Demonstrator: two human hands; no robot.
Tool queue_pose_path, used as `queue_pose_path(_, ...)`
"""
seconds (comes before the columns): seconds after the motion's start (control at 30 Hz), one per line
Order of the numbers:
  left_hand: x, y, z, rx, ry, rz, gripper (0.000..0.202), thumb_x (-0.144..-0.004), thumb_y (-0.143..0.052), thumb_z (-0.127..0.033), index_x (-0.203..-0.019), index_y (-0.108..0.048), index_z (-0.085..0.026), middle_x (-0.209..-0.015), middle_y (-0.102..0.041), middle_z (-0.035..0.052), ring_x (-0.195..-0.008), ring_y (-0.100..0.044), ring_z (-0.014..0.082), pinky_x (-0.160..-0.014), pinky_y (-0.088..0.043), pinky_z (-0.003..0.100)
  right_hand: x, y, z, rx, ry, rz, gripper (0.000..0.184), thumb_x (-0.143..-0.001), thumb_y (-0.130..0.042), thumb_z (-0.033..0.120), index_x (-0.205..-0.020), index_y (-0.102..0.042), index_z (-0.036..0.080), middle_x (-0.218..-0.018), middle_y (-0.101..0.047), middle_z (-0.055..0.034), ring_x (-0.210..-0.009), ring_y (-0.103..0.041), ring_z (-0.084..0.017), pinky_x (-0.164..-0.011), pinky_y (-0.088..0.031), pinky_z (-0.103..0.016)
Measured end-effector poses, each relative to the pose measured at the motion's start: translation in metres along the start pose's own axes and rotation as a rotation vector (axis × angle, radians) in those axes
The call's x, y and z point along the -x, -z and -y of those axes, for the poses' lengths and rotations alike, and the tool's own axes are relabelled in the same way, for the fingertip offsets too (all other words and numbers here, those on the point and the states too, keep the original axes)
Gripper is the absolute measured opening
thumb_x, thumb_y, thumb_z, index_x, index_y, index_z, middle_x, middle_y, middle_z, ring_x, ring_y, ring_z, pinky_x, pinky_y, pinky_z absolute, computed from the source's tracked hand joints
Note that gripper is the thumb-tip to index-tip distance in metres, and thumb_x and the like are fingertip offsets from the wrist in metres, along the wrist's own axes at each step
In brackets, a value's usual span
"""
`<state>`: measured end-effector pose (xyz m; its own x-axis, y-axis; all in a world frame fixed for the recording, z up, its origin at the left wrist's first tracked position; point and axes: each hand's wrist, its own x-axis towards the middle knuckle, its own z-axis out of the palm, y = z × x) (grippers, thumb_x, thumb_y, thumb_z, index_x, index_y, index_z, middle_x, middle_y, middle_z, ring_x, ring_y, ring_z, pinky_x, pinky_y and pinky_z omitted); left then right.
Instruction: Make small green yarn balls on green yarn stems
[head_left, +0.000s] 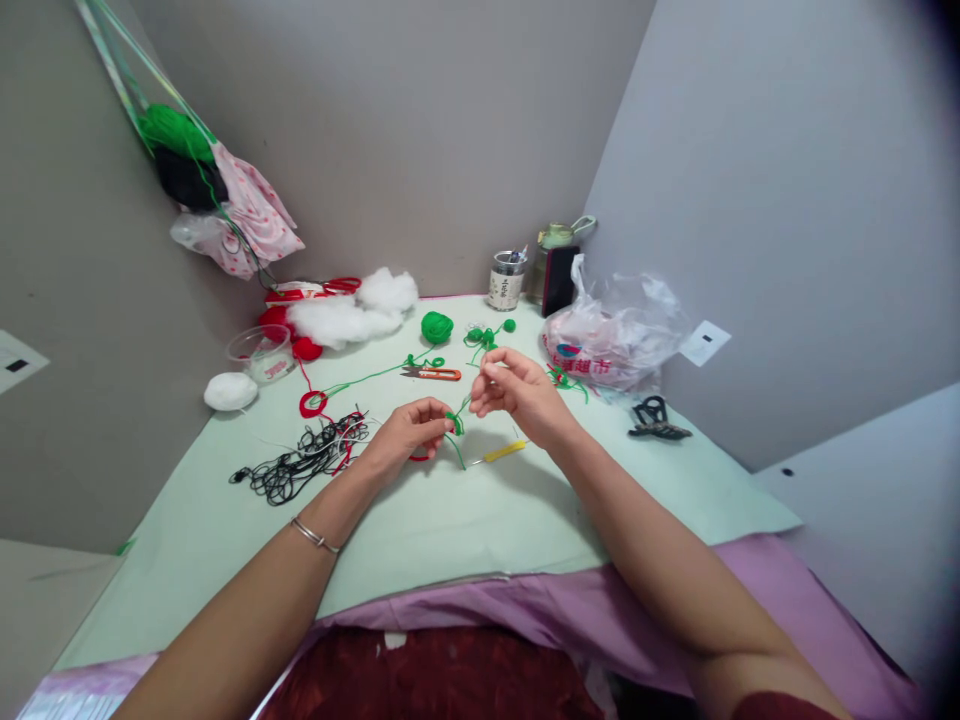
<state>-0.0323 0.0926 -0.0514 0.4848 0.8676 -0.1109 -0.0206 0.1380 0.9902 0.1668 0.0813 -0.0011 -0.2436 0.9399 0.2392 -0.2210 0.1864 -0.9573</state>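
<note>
My left hand (pixel 412 432) pinches a small green crocheted piece (pixel 456 424) between thumb and fingers, above the table. A loose green tail hangs below the piece. My right hand (pixel 517 395) is raised to the right of it, closed, with thumb and fingertips together. A green yarn strand (pixel 466 402) runs from the piece up to those fingers; whether a needle is also there I cannot tell. A yellow-handled crochet hook (pixel 504 452) lies on the table below the hands. Red-handled thread snips (pixel 431 373) lie behind them, near a green yarn ball (pixel 436 327).
A tangle of black yarn (pixel 292 465) and a red crocheted ring (pixel 313 403) lie left. White stuffing (pixel 352 315) and a clear tub (pixel 262 355) stand behind. At right are a plastic bag (pixel 611 335) and a black hair claw (pixel 658 420). A pen tin (pixel 506 282) stands at the back.
</note>
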Motion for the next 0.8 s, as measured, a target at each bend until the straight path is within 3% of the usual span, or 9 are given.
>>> queue_pose_path(0.1, 0.0, -0.001, 0.0, 0.009, 0.027, 0.019, 0.028, -0.068, -0.075, -0.034, -0.085, -0.062, -0.016, -0.069, -0.058, -0.0023, -0.051, -0.051, 0.007, -0.051, -0.041, 0.022, -0.007, 0.019, 0.008, -0.113, 0.173, -0.256, 0.021, -0.083, -0.065, 0.036, -0.087, -0.05, 0.022, -0.063, -0.053, 0.0059, -0.076, -0.067, -0.013, -0.077, -0.055, -0.029)
queue_pose_path(0.2, 0.002, 0.0, -0.002, 0.031, 0.022, 0.02, 0.029, -0.069, -0.076, -0.032, -0.088, -0.063, -0.016, -0.072, -0.059, -0.0013, -0.053, -0.053, 0.0072, -0.054, -0.044, 0.022, -0.01, 0.033, 0.013, -0.121, 0.298, -0.431, 0.02, -0.082, -0.067, 0.035, -0.084, -0.052, 0.022, -0.061, -0.048, 0.0068, -0.075, -0.064, -0.012, -0.081, -0.053, -0.027)
queue_pose_path(0.27, 0.002, 0.001, -0.004, 0.053, 0.02, -0.005, 0.03, -0.069, -0.077, -0.032, -0.091, -0.063, -0.016, -0.076, -0.062, -0.0001, -0.058, -0.057, 0.0084, -0.057, -0.046, 0.022, -0.009, 0.033, 0.013, -0.017, 0.242, -0.361, 0.019, -0.082, -0.066, 0.036, -0.084, -0.055, 0.021, -0.061, -0.05, 0.0054, -0.069, -0.061, -0.012, -0.075, -0.052, -0.027)
queue_pose_path(0.37, 0.002, 0.002, -0.003, 0.093, -0.006, -0.025, 0.031, -0.069, -0.078, -0.032, -0.092, -0.064, -0.017, -0.084, -0.067, 0.0018, -0.07, -0.064, 0.0116, -0.07, -0.05, 0.025, -0.005, 0.025, 0.009, 0.293, 0.15, -0.134, 0.02, -0.083, -0.066, 0.038, -0.084, -0.063, 0.018, -0.069, -0.058, 0.0002, -0.066, -0.057, -0.013, -0.065, -0.048, -0.027)
queue_pose_path(0.47, 0.0, 0.003, -0.001, 0.127, -0.043, 0.005, 0.033, -0.07, -0.078, -0.032, -0.096, -0.064, -0.018, -0.09, -0.068, 0.0027, -0.078, -0.066, 0.0128, -0.082, -0.05, 0.028, -0.001, 0.017, 0.004, 0.625, 0.225, 0.013, 0.017, -0.085, -0.065, 0.035, -0.082, -0.069, 0.018, -0.082, -0.06, -0.0036, -0.075, -0.055, -0.014, -0.067, -0.043, -0.027)
queue_pose_path(0.6, 0.0, 0.002, 0.0, 0.13, -0.047, 0.021, 0.036, -0.072, -0.076, -0.035, -0.101, -0.064, -0.018, -0.094, -0.069, 0.004, -0.084, -0.066, 0.0144, -0.087, -0.049, 0.029, -0.001, 0.017, -0.001, 0.892, 0.286, 0.086, 0.012, -0.088, -0.063, 0.028, -0.086, -0.071, 0.021, -0.082, -0.055, -0.003, -0.075, -0.051, -0.014, -0.067, -0.04, -0.027)
queue_pose_path(0.8, 0.001, 0.002, 0.0, 0.13, -0.026, 0.029, 0.033, -0.074, -0.075, -0.036, -0.1, -0.065, -0.018, -0.099, -0.07, 0.0047, -0.087, -0.067, 0.0151, -0.089, -0.048, 0.029, 0.0, 0.019, -0.004, 0.994, 0.329, 0.115, 0.012, -0.09, -0.06, 0.026, -0.088, -0.071, 0.022, -0.081, -0.053, -0.0021, -0.076, -0.052, -0.014, -0.068, -0.039, -0.026)
